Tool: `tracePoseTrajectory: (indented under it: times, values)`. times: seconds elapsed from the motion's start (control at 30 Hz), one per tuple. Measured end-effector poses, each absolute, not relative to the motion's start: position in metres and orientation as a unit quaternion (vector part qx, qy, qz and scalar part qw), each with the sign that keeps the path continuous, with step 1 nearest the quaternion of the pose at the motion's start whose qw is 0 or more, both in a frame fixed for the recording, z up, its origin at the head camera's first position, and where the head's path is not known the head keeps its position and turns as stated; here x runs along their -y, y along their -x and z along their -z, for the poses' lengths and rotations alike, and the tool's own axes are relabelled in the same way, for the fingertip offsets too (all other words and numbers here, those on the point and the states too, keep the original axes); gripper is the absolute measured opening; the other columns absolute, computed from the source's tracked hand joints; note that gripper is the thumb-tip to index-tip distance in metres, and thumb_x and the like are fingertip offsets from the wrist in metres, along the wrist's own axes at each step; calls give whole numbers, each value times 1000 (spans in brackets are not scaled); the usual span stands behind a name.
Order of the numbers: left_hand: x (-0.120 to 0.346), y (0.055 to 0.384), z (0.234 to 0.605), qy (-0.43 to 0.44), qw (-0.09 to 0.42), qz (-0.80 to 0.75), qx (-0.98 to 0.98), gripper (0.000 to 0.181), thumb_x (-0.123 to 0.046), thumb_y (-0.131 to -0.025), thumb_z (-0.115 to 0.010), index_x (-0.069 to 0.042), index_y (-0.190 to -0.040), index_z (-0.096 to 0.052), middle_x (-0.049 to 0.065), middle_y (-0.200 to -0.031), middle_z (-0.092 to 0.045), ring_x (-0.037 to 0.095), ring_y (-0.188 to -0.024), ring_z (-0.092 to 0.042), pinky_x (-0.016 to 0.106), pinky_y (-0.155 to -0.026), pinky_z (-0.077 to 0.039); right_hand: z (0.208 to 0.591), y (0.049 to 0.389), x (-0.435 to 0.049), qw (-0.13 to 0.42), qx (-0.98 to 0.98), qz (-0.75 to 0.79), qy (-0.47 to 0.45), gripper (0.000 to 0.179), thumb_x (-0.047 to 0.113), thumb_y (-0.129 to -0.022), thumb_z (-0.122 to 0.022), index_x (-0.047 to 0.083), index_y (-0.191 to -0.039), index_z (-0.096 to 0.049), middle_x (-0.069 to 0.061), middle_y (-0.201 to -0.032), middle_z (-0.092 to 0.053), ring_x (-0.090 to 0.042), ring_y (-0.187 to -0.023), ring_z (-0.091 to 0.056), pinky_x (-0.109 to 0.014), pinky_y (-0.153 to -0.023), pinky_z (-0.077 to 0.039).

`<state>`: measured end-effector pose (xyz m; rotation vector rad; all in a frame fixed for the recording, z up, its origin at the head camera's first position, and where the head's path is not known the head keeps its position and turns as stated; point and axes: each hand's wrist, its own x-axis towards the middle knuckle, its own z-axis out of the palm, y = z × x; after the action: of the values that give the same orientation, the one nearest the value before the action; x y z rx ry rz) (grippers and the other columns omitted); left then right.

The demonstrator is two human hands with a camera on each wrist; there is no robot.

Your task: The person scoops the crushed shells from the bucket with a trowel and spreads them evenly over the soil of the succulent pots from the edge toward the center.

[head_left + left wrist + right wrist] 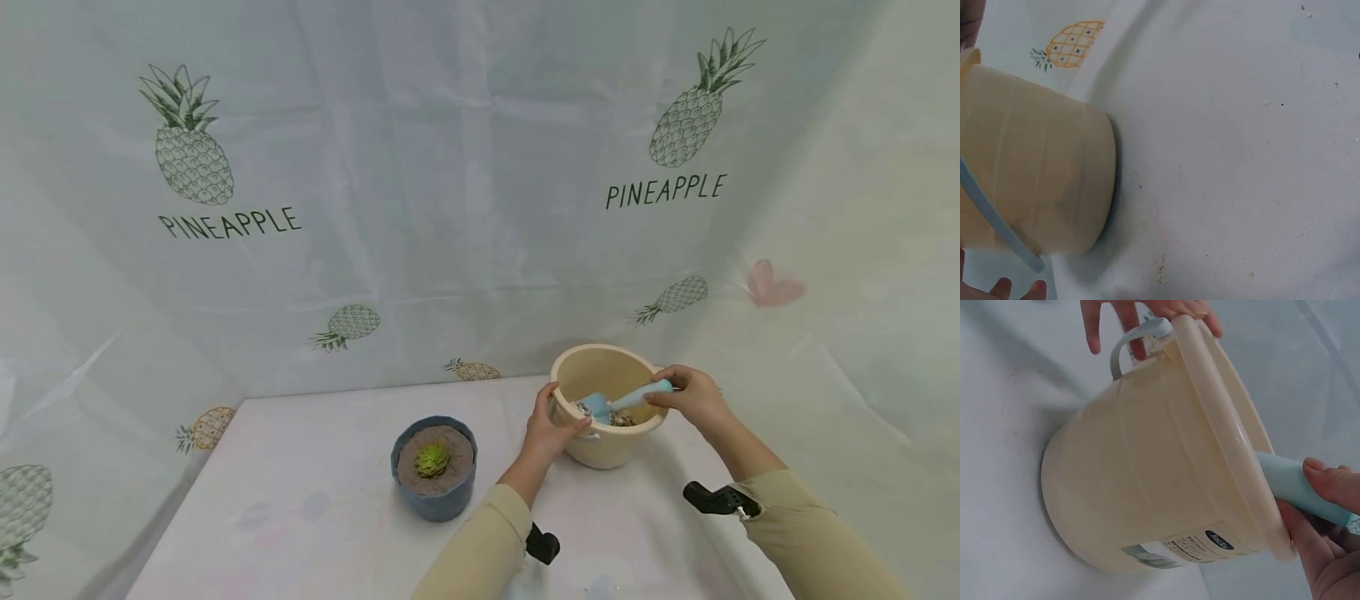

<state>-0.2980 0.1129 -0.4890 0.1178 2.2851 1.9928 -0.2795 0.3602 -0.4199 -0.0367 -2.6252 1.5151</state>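
A cream plastic bucket (600, 450) stands tilted a little toward me at the back right of the table, with a grey-white handle (997, 219) hanging at its side. My left hand (551, 433) grips its rim at the left, fingers over the outer wall. A light-blue trowel (637, 395) lies over the bucket's mouth, blade inside above some loose, speckled material (621, 419). Pinching the trowel's handle (1294, 484) between thumb and fingers is my right hand (693, 398), at the right rim. Most of the bucket's inside is hidden.
A blue-grey pot (438, 504) with soil and a green succulent (432, 458) stands left of the bucket. The white-covered table (315, 467) carries scattered crumbs near the bucket. A pineapple-print sheet (450, 208) hangs close behind.
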Motion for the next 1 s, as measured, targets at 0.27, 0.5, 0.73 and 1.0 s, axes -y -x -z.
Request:
tracePoseTrajectory:
  times: [0.27, 0.5, 0.73, 1.0]
  values:
    - [-115, 298, 487, -39, 58, -660, -748, 82, -29, -76, -86, -32, -145, -40, 5, -151, -38, 42, -139, -29, 64, -106, -28, 420, 266, -366, 69, 854, -515, 34, 42, 21, -86, -77, -6, -112, -59, -7, -103, -66, -10, -82, -60, -27, -72, -52]
    - [-115, 298, 487, -34, 55, -661, -747, 83, -28, -76, -86, -33, -145, -40, 6, -151, -39, 42, -139, -29, 65, -106, -26, 424, 261, -368, 70, 841, -535, 42, 47, 24, -88, -75, -7, -118, -56, -7, -108, -65, -7, -85, -63, -22, -74, -51]
    - [-117, 297, 486, -31, 51, -659, -749, 83, -27, -76, -86, -32, -145, -41, 7, -150, -40, 41, -138, -31, 63, -107, -26, 425, 256, -368, 91, 833, -543, 58, 50, 23, -89, -74, -9, -123, -54, -7, -103, -63, -3, -84, -63, -21, -76, -53]
    - [-117, 290, 475, -22, 41, -637, -769, 83, -27, -75, -86, -27, -146, -42, 9, -148, -44, 39, -137, -35, 61, -107, -28, 422, 250, -369, 120, 808, -573, 64, 49, 16, -89, -74, -12, -123, -53, -4, -99, -62, -3, -82, -64, -25, -79, -55]
